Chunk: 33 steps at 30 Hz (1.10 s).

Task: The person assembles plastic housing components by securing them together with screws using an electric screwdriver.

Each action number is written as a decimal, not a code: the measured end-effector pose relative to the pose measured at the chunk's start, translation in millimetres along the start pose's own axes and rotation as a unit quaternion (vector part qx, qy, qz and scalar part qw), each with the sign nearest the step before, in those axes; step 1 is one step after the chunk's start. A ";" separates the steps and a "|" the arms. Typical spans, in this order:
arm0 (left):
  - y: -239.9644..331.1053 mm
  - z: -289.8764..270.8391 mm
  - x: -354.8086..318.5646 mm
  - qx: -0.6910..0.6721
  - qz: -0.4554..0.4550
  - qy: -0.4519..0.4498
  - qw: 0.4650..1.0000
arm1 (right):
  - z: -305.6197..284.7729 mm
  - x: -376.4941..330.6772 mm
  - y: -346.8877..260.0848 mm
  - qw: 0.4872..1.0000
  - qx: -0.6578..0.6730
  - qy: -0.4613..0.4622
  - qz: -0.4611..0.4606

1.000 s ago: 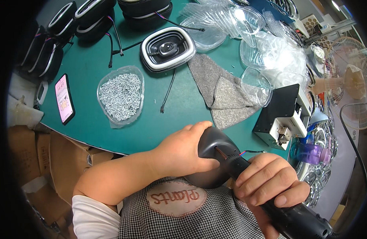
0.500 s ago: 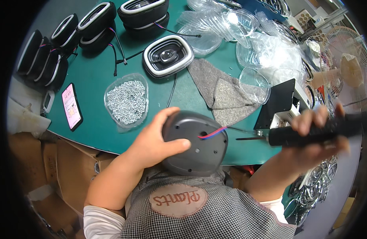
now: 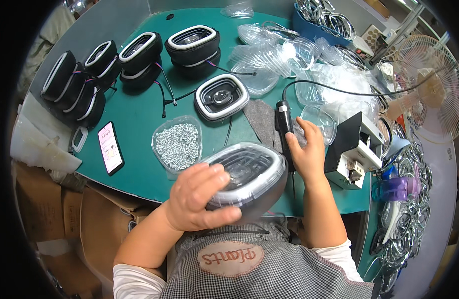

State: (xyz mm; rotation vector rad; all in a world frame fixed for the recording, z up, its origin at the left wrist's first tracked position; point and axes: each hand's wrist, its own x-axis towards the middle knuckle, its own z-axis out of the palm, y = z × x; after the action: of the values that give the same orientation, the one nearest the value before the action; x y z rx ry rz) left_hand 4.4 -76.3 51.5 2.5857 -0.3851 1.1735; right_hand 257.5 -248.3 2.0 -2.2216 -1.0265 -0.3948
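Observation:
My left hand (image 3: 197,194) grips a black oval speaker (image 3: 249,174) by its left side, just past the table's front edge. Its grille face with a pale rim is turned up and smeared by motion. A black electric screwdriver (image 3: 284,124) rests on a grey cloth (image 3: 259,122), its bit pointing towards me and its cable running off to the right. My right hand (image 3: 309,152) is beside it, thumb against the handle and fingers apart, not wrapped round it. Left of the speaker sits a clear tray (image 3: 200,134) of small silver screws (image 3: 177,144).
Another speaker (image 3: 222,97) lies face up beyond the screws; stacked black speakers (image 3: 192,47) with loose wires stand at the back left. A phone (image 3: 111,148) lies on the left. Clear plastic covers (image 3: 262,62), a black-and-white box (image 3: 356,152) and a fan (image 3: 428,87) are on the right.
The speaker has turned from its back, with red and blue wires, to its grille face. My right hand has brought the screwdriver from the right onto the cloth and loosened its grip.

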 end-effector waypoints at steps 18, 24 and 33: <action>15.0 28.2 4.3 -0.618 -0.522 0.035 0.587 | -43.5 -56.4 -61.3 0.708 0.649 -0.213 0.180; 17.7 46.4 -5.0 -0.614 -0.523 0.067 0.588 | -42.4 -58.5 -58.2 0.710 0.634 -0.227 0.205; 9.1 60.4 -7.9 -0.516 -0.586 0.020 0.624 | -40.6 -58.5 -34.3 0.871 0.344 -0.296 0.189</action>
State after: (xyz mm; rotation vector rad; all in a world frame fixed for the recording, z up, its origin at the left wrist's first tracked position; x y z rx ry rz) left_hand 37.8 -105.2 8.6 1.1989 0.5050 0.2621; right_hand 193.4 -292.0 17.1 -1.8097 -0.8011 0.7691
